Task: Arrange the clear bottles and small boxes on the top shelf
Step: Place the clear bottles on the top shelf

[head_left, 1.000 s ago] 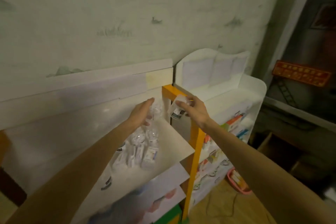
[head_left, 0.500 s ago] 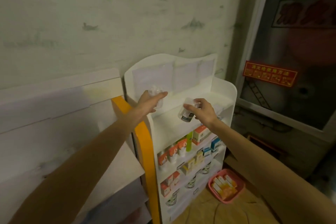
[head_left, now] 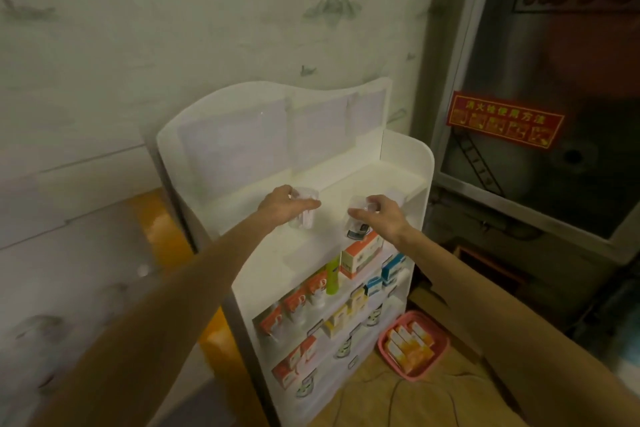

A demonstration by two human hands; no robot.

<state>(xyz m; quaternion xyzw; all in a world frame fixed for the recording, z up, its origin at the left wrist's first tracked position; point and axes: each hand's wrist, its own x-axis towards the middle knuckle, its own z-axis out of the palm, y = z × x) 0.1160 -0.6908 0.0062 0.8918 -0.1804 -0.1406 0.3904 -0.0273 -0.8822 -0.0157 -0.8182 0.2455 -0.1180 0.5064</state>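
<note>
A white display rack stands against the wall, and its top shelf [head_left: 388,177] is a pale board. My left hand [head_left: 280,206] grips a clear bottle [head_left: 304,210] from above, low over the left part of that shelf. My right hand [head_left: 382,217] holds a second clear bottle [head_left: 356,220] with a dark label at its bottom, over the shelf's front edge. I cannot tell whether either bottle touches the shelf. Small orange and white boxes [head_left: 362,253] stand on the shelf just below.
Lower shelves carry orange, blue and yellow boxes, a green bottle [head_left: 333,276] and small jars. A pink basket [head_left: 414,345] of orange boxes sits on the wooden floor at the right. A white and orange rack [head_left: 152,222] stands at the left, a dark glass door [head_left: 554,80] at the right.
Both hands carried their bottles from the left rack over to the white rack and lowered them over its top shelf. The view swung right and came closer.
</note>
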